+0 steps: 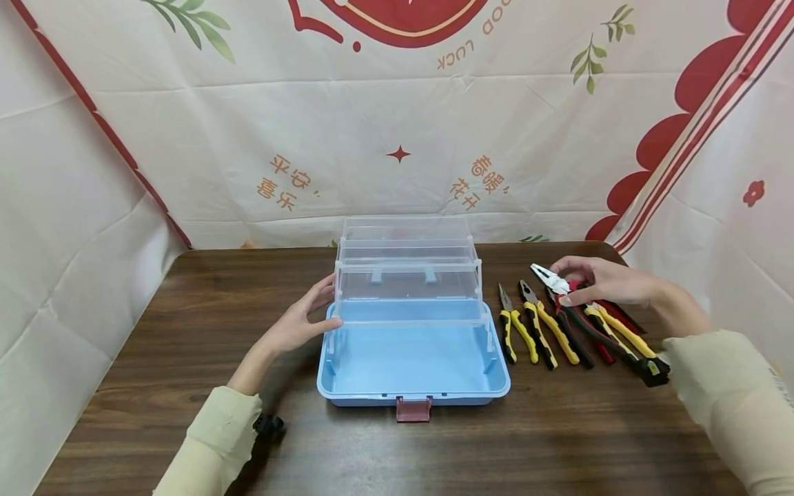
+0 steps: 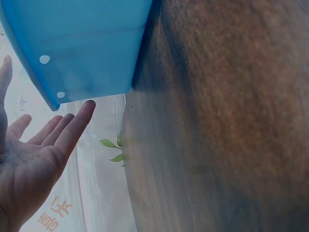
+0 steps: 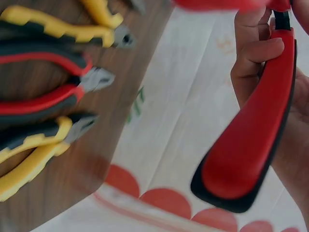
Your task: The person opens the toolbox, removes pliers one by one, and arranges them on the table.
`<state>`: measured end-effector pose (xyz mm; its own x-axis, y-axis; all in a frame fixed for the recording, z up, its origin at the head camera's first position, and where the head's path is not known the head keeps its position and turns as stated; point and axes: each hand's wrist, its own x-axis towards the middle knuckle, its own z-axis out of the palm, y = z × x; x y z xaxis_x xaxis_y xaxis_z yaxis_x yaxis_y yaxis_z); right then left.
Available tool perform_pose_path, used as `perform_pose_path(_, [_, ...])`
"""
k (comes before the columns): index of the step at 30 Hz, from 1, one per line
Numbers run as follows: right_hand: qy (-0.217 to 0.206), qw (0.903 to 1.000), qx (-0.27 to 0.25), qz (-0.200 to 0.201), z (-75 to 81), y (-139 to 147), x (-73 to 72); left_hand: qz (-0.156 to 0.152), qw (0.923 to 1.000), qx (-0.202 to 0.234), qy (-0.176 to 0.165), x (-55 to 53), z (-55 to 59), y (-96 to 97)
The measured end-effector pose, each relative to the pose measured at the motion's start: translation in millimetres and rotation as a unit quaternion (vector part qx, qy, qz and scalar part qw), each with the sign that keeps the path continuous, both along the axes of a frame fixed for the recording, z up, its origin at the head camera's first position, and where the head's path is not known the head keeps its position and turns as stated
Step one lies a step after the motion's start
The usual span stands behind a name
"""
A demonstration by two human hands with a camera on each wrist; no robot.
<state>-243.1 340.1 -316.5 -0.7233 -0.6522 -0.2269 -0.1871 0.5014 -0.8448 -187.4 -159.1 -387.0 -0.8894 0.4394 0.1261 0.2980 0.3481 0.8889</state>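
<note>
My right hand (image 1: 604,281) grips a pair of pliers (image 1: 549,278) with silver jaws and red-and-black handles, over the tools at the right. In the right wrist view a red handle (image 3: 241,159) with a black edge fills the foreground, my fingers (image 3: 260,53) curled round its upper part. At the left side of a light-blue toolbox (image 1: 403,365) is my left hand (image 1: 300,322), its thumb at the edge of the clear tiered tray (image 1: 406,289). In the left wrist view its fingers are extended, one fingertip right at the box's corner.
Beside the box lie needle-nose pliers (image 1: 506,320) and other pliers (image 1: 540,324) with yellow-and-black handles. Red-and-black pliers (image 3: 53,87) rest among them. A reddish latch (image 1: 413,409) hangs at the box front. A printed white cloth (image 1: 397,117) stands behind the brown table (image 1: 248,275).
</note>
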Motion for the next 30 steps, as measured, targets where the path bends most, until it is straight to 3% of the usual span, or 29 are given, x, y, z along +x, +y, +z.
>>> perform_pose_path(6, [-0.002,0.9994,-0.006,-0.035,-6.7,27,1.2,0.0,1.0,0.002,-0.001,-0.1,0.6,-0.7])
perform_pose_path(13, [0.055,0.9833,0.119,-0.126,-17.3,57,5.4,-0.001,1.0,0.005,0.0,-0.1,0.9,-0.3])
perform_pose_path(23, [0.066,0.9751,0.149,-0.151,-36.3,99,5.1,0.003,1.0,0.001,-0.001,-0.1,0.8,-1.3])
perform_pose_path(30, [0.035,0.9667,0.164,-0.193,-49.2,123,7.6,0.002,1.0,0.004,-0.005,-0.3,0.9,-1.0])
